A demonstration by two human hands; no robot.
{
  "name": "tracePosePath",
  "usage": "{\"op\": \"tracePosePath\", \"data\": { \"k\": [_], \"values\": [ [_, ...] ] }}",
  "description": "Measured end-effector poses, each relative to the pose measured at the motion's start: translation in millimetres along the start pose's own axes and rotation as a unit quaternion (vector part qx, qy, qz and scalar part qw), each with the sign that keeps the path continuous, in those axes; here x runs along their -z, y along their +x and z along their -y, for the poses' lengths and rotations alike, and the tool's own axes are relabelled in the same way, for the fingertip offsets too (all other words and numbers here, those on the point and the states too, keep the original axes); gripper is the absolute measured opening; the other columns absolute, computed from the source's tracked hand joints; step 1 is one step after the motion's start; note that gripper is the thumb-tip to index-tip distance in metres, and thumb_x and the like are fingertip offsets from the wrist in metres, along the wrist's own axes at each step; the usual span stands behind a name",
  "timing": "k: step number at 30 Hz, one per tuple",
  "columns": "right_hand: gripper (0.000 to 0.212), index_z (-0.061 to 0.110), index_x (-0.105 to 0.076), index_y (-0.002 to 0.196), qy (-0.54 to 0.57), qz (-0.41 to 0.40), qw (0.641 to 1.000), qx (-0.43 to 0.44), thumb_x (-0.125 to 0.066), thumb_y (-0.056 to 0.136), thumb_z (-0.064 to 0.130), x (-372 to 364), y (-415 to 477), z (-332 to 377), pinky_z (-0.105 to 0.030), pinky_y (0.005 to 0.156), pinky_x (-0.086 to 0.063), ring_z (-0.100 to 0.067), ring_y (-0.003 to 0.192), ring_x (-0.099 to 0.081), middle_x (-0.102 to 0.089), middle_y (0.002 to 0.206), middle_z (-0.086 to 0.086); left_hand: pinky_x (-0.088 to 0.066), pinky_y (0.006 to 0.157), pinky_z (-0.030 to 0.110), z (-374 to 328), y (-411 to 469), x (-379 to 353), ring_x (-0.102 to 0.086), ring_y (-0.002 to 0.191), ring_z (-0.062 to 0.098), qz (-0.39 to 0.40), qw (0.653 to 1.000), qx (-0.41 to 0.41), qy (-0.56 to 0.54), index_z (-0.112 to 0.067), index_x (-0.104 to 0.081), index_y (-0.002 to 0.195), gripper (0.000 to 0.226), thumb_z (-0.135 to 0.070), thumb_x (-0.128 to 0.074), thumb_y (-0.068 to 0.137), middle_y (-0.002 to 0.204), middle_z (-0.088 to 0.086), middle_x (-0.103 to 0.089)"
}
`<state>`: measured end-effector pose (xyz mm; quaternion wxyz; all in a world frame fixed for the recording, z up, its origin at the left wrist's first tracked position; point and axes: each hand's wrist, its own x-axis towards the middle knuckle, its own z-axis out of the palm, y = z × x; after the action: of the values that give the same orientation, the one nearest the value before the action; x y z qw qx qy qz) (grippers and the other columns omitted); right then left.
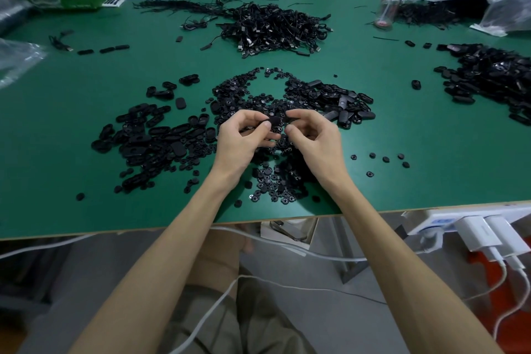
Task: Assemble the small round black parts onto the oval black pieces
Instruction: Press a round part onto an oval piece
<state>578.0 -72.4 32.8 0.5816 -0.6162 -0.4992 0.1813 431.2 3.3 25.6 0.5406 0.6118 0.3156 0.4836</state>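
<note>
The left grip [244, 135] pinches a black oval piece [274, 121] between thumb and fingers, above the desk [86, 89]. The right grip [316, 138] is just beside it, fingers curled, index tip near the piece's edge; whether it holds anything I cannot tell. Round parts [258, 95] lie beneath, with a heap of ovals [155, 138] to the left.

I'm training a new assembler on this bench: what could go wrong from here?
The black piece pinched in the left hand hangs over the pile of round parts; dropped, it may get lost among them. The round parts near the table's front edge lie between the forearms and might be knocked off.
</note>
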Motion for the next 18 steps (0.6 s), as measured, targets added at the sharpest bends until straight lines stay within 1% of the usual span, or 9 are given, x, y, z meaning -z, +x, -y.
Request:
{"op": "tracePosePath", "data": {
  "k": [2, 4, 6, 9, 11, 12, 14, 16, 18],
  "values": [
    [0.018, 0.013, -0.075, 0.111, -0.008, 0.011, 1.0, -0.001, -0.07, 0.094, 0.009, -1.1, 1.1, -0.6, -0.022, 0.075, -0.051, -0.005, 0.077, -0.064, -0.074, 0.087, 0.001, -0.064, 0.073, 0.036, -0.8, -0.4, 0.7, -0.078, 0.082, 0.03, 0.007, 1.0, -0.002, 0.006, 0.003, -0.063, 0.107, 0.013, -0.003, -0.069, 0.097, 0.095, 0.015, -0.074],
    [0.015, 0.013, -0.077, 0.107, -0.02, 0.016, 1.0, 0.011, -0.07, 0.094, 0.009, -1.8, 1.2, -1.5, -0.019, 0.073, -0.048, -0.001, 0.076, -0.063, -0.075, 0.087, 0.005, -0.062, 0.071, 0.033, -1.4, -0.4, 1.0, -0.077, 0.081, 0.026, 0.015, 1.0, -0.004, 0.016, 0.001, -0.063, 0.105, 0.012, -0.002, -0.07, 0.096, 0.094, 0.013, -0.076],
    [0.017, 0.015, -0.079, 0.106, -0.024, 0.01, 0.999, 0.019, -0.069, 0.094, 0.009, -1.1, 0.7, -1.8, -0.016, 0.072, -0.045, 0.002, 0.075, -0.061, -0.076, 0.09, 0.004, -0.061, 0.07, 0.031, -0.7, 0.0, 0.9, -0.077, 0.082, 0.024, 0.018, 0.999, -0.007, 0.028, -0.002, -0.065, 0.104, 0.011, -0.001, -0.071, 0.095, 0.093, 0.012, -0.076],
    [0.025, 0.019, -0.079, 0.113, -0.018, 0.019, 0.999, 0.027, -0.066, 0.096, 0.006, 0.3, -0.1, -0.5, -0.016, 0.075, -0.045, 0.002, 0.081, -0.062, -0.075, 0.098, 0.001, -0.06, 0.078, 0.032, 1.8, 1.3, 0.8, -0.073, 0.088, 0.019, 0.015, 0.996, -0.033, 0.087, -0.005, -0.069, 0.099, 0.011, -0.005, -0.077, 0.091, 0.096, 0.011, -0.075],
    [0.029, 0.02, -0.078, 0.116, -0.019, 0.031, 0.999, 0.037, -0.064, 0.097, 0.005, 0.2, -0.3, 0.6, -0.02, 0.079, -0.049, -0.004, 0.088, -0.065, -0.074, 0.102, 0.0, -0.058, 0.082, 0.032, 2.4, 1.5, 0.7, -0.07, 0.091, 0.019, 0.013, 0.989, -0.047, 0.14, -0.007, -0.073, 0.097, 0.013, -0.012, -0.081, 0.089, 0.101, 0.011, -0.072],
    [0.029, 0.02, -0.078, 0.117, -0.02, 0.034, 0.998, 0.043, -0.064, 0.097, 0.005, 0.0, -0.1, 0.9, -0.022, 0.08, -0.05, -0.007, 0.09, -0.066, -0.073, 0.102, 0.0, -0.057, 0.081, 0.03, 1.8, 1.6, 0.7, -0.069, 0.091, 0.018, 0.008, 0.986, -0.051, 0.156, -0.007, -0.074, 0.098, 0.013, -0.014, -0.081, 0.089, 0.102, 0.011, -0.07],
    [0.028, 0.018, -0.076, 0.118, -0.013, 0.033, 0.998, 0.044, -0.066, 0.096, 0.005, -0.3, 0.1, 0.6, -0.027, 0.078, -0.053, -0.009, 0.085, -0.066, -0.074, 0.095, -0.001, -0.055, 0.072, 0.027, 0.0, 1.1, 1.2, -0.068, 0.082, 0.014, 0.003, 0.989, -0.045, 0.139, -0.01, -0.072, 0.098, 0.01, -0.015, -0.078, 0.092, 0.096, 0.009, -0.071],
    [0.022, 0.013, -0.072, 0.115, 0.011, 0.022, 0.999, 0.031, -0.069, 0.095, 0.006, -0.5, 0.3, 0.2, -0.036, 0.079, -0.057, -0.015, 0.083, -0.068, -0.074, 0.09, -0.003, -0.053, 0.06, 0.025, -1.7, -0.4, 0.5, -0.068, 0.072, 0.01, 0.013, 0.995, -0.028, 0.099, -0.014, -0.069, 0.096, 0.006, -0.013, -0.074, 0.095, 0.085, 0.003, -0.071],
    [0.016, 0.009, -0.07, 0.109, 0.028, 0.007, 0.999, 0.019, -0.073, 0.093, 0.007, 0.1, 0.5, -0.8, -0.042, 0.082, -0.059, -0.018, 0.085, -0.07, -0.074, 0.091, -0.004, -0.054, 0.057, 0.025, -2.1, -1.0, -1.0, -0.069, 0.069, 0.01, 0.017, 0.996, -0.022, 0.08, -0.012, -0.066, 0.097, 0.006, -0.009, -0.071, 0.097, 0.081, 0.003, -0.071]
  ]
}}
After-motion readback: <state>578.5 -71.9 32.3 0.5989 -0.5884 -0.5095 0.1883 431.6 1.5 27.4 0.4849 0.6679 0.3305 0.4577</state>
